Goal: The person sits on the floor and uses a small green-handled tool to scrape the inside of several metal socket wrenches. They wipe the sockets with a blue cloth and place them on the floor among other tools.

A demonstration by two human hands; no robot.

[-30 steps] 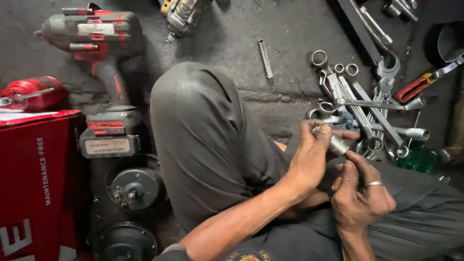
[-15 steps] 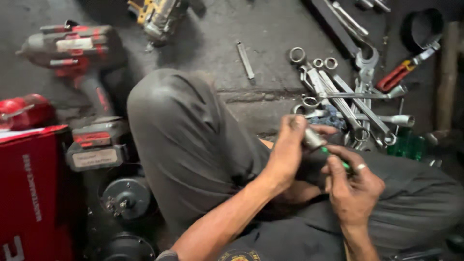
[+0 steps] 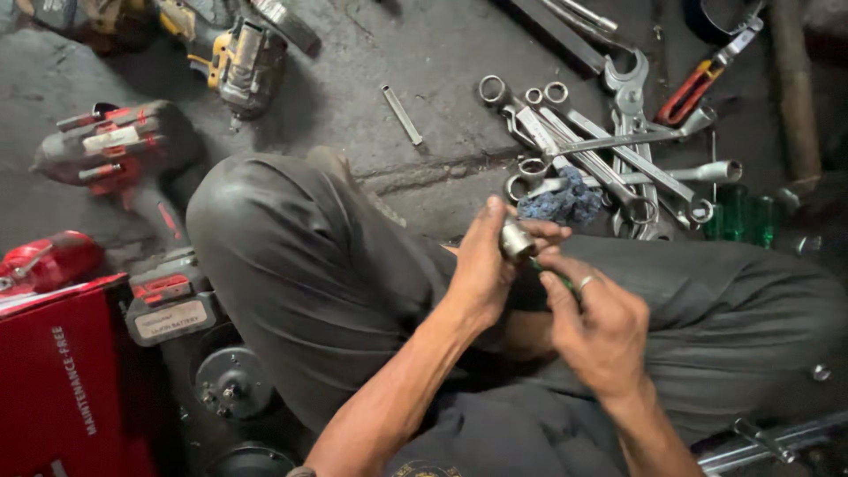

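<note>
Left hand [image 3: 481, 265] clamped w/ thumb & fingers round a short metal socket [image 3: 515, 240], held up over the lap; right hand [image 3: 596, 322] closed on a green-handled tool [image 3: 552, 276], just below-right of the socket, ring on one finger; the two hands touch at the fingertips; tool's tip meets the socket, but whether it sits inside can't be told.

Both hands sit above the person's grey trousers [image 3: 291, 265], knee raised to the left of the left hand.

Beyond the hands, on the concrete floor [image 3: 353, 79]: a blue rag [image 3: 561, 201] just past the socket; a heap of spanners [image 3: 609, 150] lying crossed over each other behind the rag, up-right of the right hand; red-handled pliers [image 3: 689, 93] farther up-right; green bottles [image 3: 738, 212] right of the heap; a small metal rod [image 3: 402, 115] alone, up-left of the left hand.

Well left of the left hand: red impact wrench [image 3: 124, 155] w/ battery base near the knee; yellow impact wrench [image 3: 238, 57] farther off above it; red box [image 3: 62, 380] at lower left; a round metal part [image 3: 228, 382] beside the box, under the knee.
</note>
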